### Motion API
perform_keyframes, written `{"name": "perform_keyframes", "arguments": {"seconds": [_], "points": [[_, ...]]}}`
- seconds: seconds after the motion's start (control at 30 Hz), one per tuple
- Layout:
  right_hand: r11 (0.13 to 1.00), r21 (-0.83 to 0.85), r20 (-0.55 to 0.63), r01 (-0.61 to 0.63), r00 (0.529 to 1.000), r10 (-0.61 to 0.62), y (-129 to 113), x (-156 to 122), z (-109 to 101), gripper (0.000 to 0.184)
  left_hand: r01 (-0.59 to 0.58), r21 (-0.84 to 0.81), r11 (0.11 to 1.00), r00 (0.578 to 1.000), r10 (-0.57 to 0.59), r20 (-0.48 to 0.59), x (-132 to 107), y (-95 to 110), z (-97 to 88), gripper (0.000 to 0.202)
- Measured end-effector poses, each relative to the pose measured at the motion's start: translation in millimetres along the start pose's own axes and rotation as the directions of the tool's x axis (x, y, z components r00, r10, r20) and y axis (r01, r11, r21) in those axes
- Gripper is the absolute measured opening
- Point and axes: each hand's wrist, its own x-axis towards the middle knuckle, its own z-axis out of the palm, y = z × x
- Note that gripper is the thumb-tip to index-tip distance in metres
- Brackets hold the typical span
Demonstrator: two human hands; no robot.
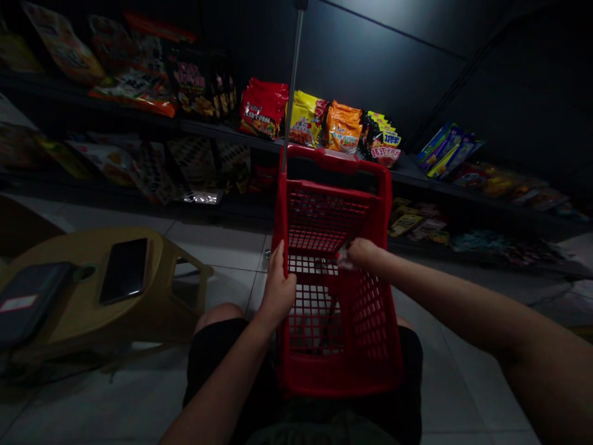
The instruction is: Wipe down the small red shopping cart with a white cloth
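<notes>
A red plastic shopping basket (340, 377) with mesh sides and a raised metal pull rod (293, 80) stands between my knees. My left hand (279, 287) grips its left rim, with the thumb inside and the fingers over the outer edge. Inside the basket, near the right wall, my right hand (362, 254) is closed around a pale, crumpled cloth or tissue (345, 258). The cloth is partly hidden by the fingers and looks close to the mesh. No goods show on the basket's floor.
Dark shelves ahead hold red (264, 108), yellow (306, 117) and orange noodle packets (343, 128), plus other snack bags (139, 86). To my left, a tan plastic stool (162, 296) bears a phone (125, 270) and a dark case (34, 303). Pale floor tiles (227, 241) lie below.
</notes>
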Motion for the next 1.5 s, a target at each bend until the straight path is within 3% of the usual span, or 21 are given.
{"name": "perform_keyframes", "arguments": {"seconds": [0.1,0.23,0.3,0.37,0.4,0.43,0.53,0.57,0.63,0.73,0.87,0.93,0.97,1.1,1.17,1.23,1.3,1.37,1.4,1.43,1.5], "points": [[0.993,-0.073,0.159,0.089,0.984,-0.077,9,13,-12,0.025,0.010,-0.013,1.000,1.000,-0.010,-0.025,0,0,-0.3,0.080],[0.973,-0.050,0.385,0.227,0.903,-0.191,-7,-46,4,0.024,-0.006,-0.005,1.000,0.999,0.006,-0.044,3,-3,0.4,0.078],[0.931,0.093,0.610,0.352,0.719,-0.333,-19,-86,15,0.023,-0.012,-0.027,1.000,0.999,0.011,-0.036,4,-5,0.9,0.077],[0.872,0.279,0.769,0.402,0.450,-0.453,-24,-112,20,0.029,-0.009,-0.055,0.998,1.000,0.008,-0.017,4,-7,1.4,0.079],[0.861,0.324,0.791,0.391,0.387,-0.474,-23,-116,19,0.031,-0.007,-0.061,0.998,1.000,0.006,-0.010,4,-8,1.6,0.079],[0.871,0.318,0.781,0.375,0.418,-0.465,-20,-113,15,0.031,-0.006,-0.061,0.998,1.000,0.005,-0.006,4,-9,1.7,0.080],[0.949,0.079,0.529,0.305,0.794,-0.299,0,-74,-5,0.020,-0.012,-0.052,0.999,1.000,0.012,-0.014,2,-11,1.9,0.080],[0.961,-0.018,0.400,0.276,0.883,-0.246,8,-59,-12,0.019,-0.017,-0.053,0.998,1.000,0.016,-0.018,2,-10,1.8,0.080],[0.954,-0.157,0.265,0.257,0.941,-0.210,18,-39,-25,0.020,-0.025,-0.050,0.998,0.999,0.024,-0.026,3,-10,1.4,0.079],[0.918,-0.099,0.440,0.384,0.844,-0.306,12,-56,-31,0.023,-0.031,-0.039,0.999,0.999,0.030,-0.035,5,-8,0.4,0.079],[0.838,0.264,0.725,0.478,0.474,-0.499,-24,-121,-24,0.037,-0.041,-0.042,0.998,0.998,0.040,-0.040,8,-9,-0.4,0.080],[0.827,0.317,0.777,0.465,0.372,-0.507,-33,-130,-21,0.038,-0.051,-0.030,0.998,0.998,0.050,-0.034,7,-10,-0.3,0.080],[0.841,0.274,0.779,0.467,0.405,-0.479,-33,-125,-21,0.037,-0.056,-0.025,0.998,0.998,0.055,-0.031,7,-11,-0.2,0.081],[0.869,-0.194,0.514,0.456,0.801,-0.306,-5,-71,-28,0.020,-0.071,-0.015,0.997,0.997,0.071,-0.037,6,-12,0.6,0.081],[0.837,-0.304,0.431,0.455,0.849,-0.306,6,-58,-31,0.016,-0.078,-0.026,0.997,0.996,0.077,-0.046,7,-13,0.5,0.080],[0.815,-0.207,0.507,0.542,0.772,-0.384,4,-69,-32,0.021,-0.087,-0.043,0.995,0.995,0.084,-0.057,10,-16,-0.2,0.080],[0.770,0.027,0.662,0.638,0.565,-0.491,-9,-95,-32,0.028,-0.087,-0.051,0.995,0.995,0.084,-0.061,12,-18,-1.2,0.082],[0.741,0.252,0.776,0.622,0.327,-0.539,-25,-119,-32,0.035,-0.077,-0.050,0.996,0.996,0.074,-0.054,14,-20,-2.0,0.083],[0.750,0.314,0.807,0.582,0.253,-0.534,-30,-124,-33,0.038,-0.073,-0.052,0.996,0.996,0.070,-0.045,14,-21,-2.4,0.083],[0.767,0.325,0.819,0.553,0.241,-0.521,-32,-124,-35,0.039,-0.070,-0.053,0.996,0.997,0.068,-0.037,14,-22,-2.6,0.084],[0.796,0.201,0.792,0.571,0.384,-0.475,-26,-107,-39,0.036,-0.072,-0.048,0.996,0.997,0.070,-0.029,13,-22,-2.8,0.085]]}}
